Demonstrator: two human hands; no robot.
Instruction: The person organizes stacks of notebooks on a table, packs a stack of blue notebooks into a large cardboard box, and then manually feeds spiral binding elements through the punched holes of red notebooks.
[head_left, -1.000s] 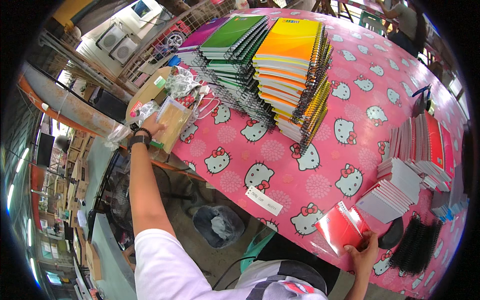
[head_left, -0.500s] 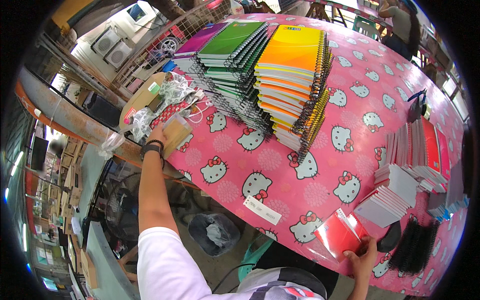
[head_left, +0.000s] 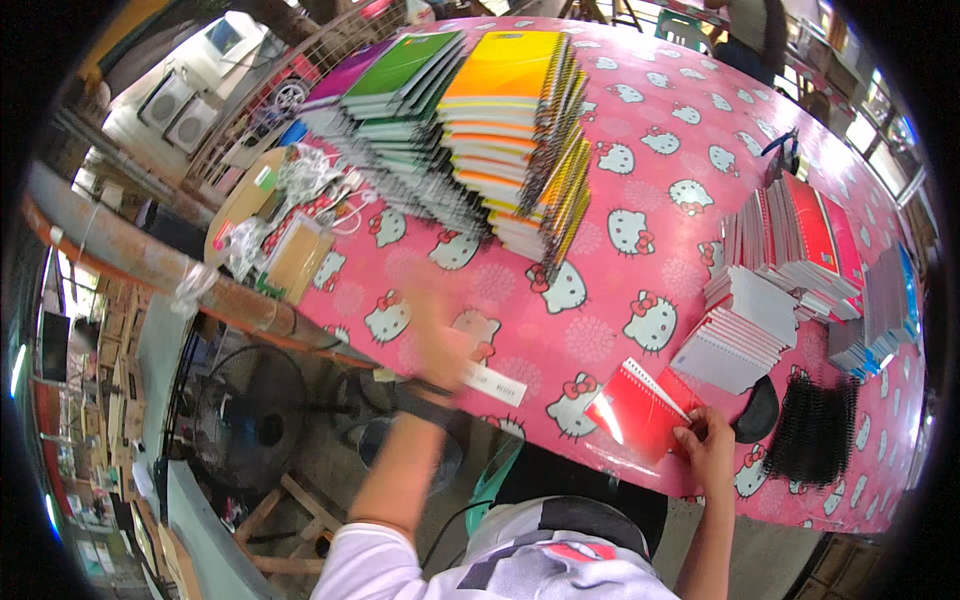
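My right hand (head_left: 708,442) grips the near right corner of a red notebook (head_left: 635,408), its thumb and fingers closed on the edge. The glossy red cover lies at the table's near edge, with a strip of punched holes showing along one side. My left hand (head_left: 432,335) is smeared by motion above the table, next to a white printed paper strip (head_left: 505,388) that it partly covers. Whether its fingers hold anything is unclear. A black rounded object (head_left: 755,412) lies just right of my right hand, beside a bundle of black spiral coils (head_left: 815,430).
Stacks of yellow-orange (head_left: 510,75) and green spiral notebooks (head_left: 400,75) stand at the far left. Red notebooks (head_left: 800,225) and loose page blocks (head_left: 735,345) are piled right. A brown block (head_left: 300,262) lies near the left edge; a fan (head_left: 250,410) stands below.
My left hand has left the brown block and moved right and nearer, to the paper strip. My right hand stays on the red notebook. The whole view has shifted a little.
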